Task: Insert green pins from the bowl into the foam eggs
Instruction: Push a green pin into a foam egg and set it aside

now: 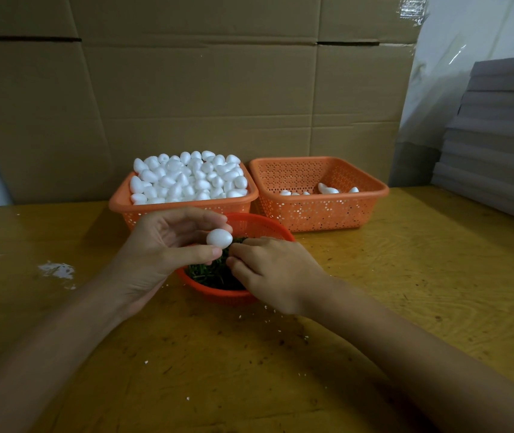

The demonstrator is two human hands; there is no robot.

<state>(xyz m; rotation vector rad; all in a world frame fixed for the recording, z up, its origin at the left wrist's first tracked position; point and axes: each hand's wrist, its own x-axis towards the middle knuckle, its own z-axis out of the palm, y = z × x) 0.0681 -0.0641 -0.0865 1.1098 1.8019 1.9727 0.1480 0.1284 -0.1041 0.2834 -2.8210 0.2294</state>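
Note:
My left hand (pixel 158 248) pinches a white foam egg (pixel 219 238) between thumb and fingers, just above the round orange bowl (pixel 258 225). The bowl holds a heap of green pins (pixel 208 273). My right hand (pixel 268 270) hovers over the bowl's right side, its thumb and forefinger pinched together at the egg's lower right end; whether a pin is between them is too small to tell. A square orange basket (pixel 118 201) behind the bowl is heaped with foam eggs (pixel 187 178).
A second orange basket (pixel 327 210) at the back right holds a few eggs (pixel 327 189). Cardboard sheets stand behind the baskets. A stack of grey boards (pixel 499 135) sits at the right. White crumbs and a scuff (pixel 57 270) mark the yellow wooden table (pixel 405 276).

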